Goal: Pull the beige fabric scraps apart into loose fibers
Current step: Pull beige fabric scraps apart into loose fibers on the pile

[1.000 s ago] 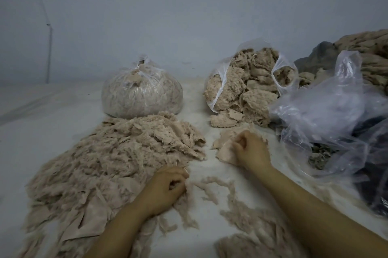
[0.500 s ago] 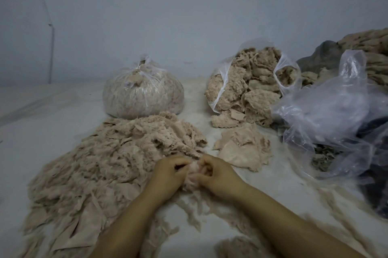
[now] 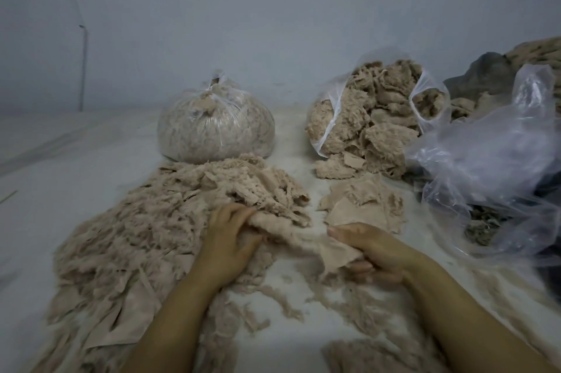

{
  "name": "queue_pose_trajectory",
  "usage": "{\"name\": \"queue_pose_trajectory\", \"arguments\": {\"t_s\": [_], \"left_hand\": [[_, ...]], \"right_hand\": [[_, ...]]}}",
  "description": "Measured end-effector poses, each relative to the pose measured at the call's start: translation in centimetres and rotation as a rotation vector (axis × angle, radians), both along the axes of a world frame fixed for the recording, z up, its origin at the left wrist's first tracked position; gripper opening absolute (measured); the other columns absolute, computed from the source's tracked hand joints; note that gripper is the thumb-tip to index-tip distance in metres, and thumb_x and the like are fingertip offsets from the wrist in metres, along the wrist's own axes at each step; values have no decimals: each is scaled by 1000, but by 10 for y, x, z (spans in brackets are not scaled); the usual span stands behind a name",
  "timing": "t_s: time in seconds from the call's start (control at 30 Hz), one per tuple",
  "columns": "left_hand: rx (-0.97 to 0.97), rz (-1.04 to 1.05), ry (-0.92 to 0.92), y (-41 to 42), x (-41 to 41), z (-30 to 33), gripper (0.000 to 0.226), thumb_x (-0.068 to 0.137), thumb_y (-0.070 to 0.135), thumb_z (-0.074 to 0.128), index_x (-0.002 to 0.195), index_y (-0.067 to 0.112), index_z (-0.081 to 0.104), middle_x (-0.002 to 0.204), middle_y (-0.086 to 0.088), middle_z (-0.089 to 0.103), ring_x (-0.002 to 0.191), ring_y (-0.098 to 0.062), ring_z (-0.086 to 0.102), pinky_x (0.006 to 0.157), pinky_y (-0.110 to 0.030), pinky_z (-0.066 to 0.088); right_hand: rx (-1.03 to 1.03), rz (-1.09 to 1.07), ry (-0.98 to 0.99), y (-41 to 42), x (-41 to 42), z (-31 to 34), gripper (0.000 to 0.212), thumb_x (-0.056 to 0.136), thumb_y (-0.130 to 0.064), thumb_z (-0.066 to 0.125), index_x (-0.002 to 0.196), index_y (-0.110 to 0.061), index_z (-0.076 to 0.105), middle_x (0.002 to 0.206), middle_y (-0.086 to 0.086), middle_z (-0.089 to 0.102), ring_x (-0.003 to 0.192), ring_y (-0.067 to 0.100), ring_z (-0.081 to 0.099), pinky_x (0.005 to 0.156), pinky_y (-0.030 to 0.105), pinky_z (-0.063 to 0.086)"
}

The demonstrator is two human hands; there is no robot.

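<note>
Item 1: beige scrap point(image 3: 306, 239), stretched between both hands at near centre; we note a fuzzy roll at its left end and a flat woven flap at its right end

Item 2: left hand point(image 3: 230, 239), fingers curled over the scrap's left end, grip closed on it, resting at the near right edge of the large pile

Item 3: right hand point(image 3: 373, 254), thumb on top and fingers curled beneath the flat flap, grip closed on the scrap's right end

Item 4: large pile of pulled fibres and strips point(image 3: 145, 239), spread over the left half of the white tabletop point(image 3: 45, 190), reaching from the tied bag to the near edge

Item 5: small heap of scraps point(image 3: 364, 205), just beyond the right hand, apart from the large pile

Item 6: loose wisps point(image 3: 273, 306), scattered on the tabletop between and below our forearms

Item 7: tied clear bag point(image 3: 215, 126), full of fibre, far centre-left, touching the far edge of the large pile

Item 8: open clear bag of scraps point(image 3: 373, 117), far centre-right, lying on its side with contents spilling toward us

Item 9: crumpled clear plastic bag point(image 3: 491, 166), right side, over dark material we cannot identify
</note>
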State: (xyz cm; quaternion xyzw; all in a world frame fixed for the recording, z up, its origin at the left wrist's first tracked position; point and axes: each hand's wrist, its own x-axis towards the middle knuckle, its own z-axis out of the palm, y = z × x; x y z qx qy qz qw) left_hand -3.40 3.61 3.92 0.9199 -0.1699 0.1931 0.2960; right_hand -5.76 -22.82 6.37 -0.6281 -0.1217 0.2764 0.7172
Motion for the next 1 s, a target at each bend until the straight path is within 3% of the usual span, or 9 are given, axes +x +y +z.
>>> {"name": "queue_pose_trajectory", "arguments": {"t_s": [0.13,0.23,0.3,0.43,0.53,0.67,0.73,0.9,1.0], "left_hand": [[57,244,-76,5,0,0,52,83,14,67,133,15,52,141,-10,42,132,-32,32,107,-43,28],[18,217,-57,6,0,1,21,88,7,62,106,9,72,114,-9,65,111,-32,52,93,-35,37],[-44,157,-49,6,-2,1,18,89,3,59,100,6,73,104,-8,68,102,-27,55,86,-26,38],[-156,101,-99,-1,-6,4,14,87,2,63,95,5,74,97,-7,67,93,-20,57,77,-19,37],[-219,64,-156,-2,-6,3,12,84,2,67,95,5,72,96,-4,64,91,-16,55,80,-23,43],[-71,83,-61,4,0,-7,67,79,22,76,137,15,44,134,-5,37,126,-18,32,104,-23,25],[-26,110,-36,6,2,-11,79,81,24,74,146,20,30,144,-5,27,134,-18,23,106,-22,17],[-15,147,-98,13,6,-13,57,82,8,69,135,9,48,138,-12,43,131,-27,32,108,-25,20],[-18,124,-114,12,5,-13,29,79,2,71,108,3,69,120,-13,59,120,-31,46,102,-26,27]], "right_hand": [[-326,257,-85,-22,-1,4,39,89,-29,65,58,-13,48,44,-1,35,35,9,27,42,22,23],[-693,258,-260,-12,0,15,34,77,-44,72,59,-19,58,50,-4,48,44,8,41,50,20,37],[-782,59,-428,9,5,17,27,74,-49,75,63,-27,65,59,-12,60,54,0,53,58,17,44],[-733,-233,-535,60,11,4,38,64,-60,76,87,-32,64,83,-13,63,76,4,59,65,18,43],[-753,-238,-666,77,14,-10,27,78,-37,76,81,-14,63,71,-6,56,67,9,52,58,20,37],[-368,-355,-488,63,13,-9,22,88,-10,66,70,-16,56,60,-9,46,51,0,40,52,13,33],[-200,-297,-400,45,10,-3,22,89,-4,62,71,-14,55,58,-7,48,52,3,41,51,13,35],[-33,-129,-263,-2,-2,8,15,70,-1,65,60,-9,57,78,-2,62,77,7,58,68,16,44],[-283,67,-262,-13,-7,6,23,77,-4,71,60,-14,57,63,-4,52,63,9,48,61,17,39]]}}
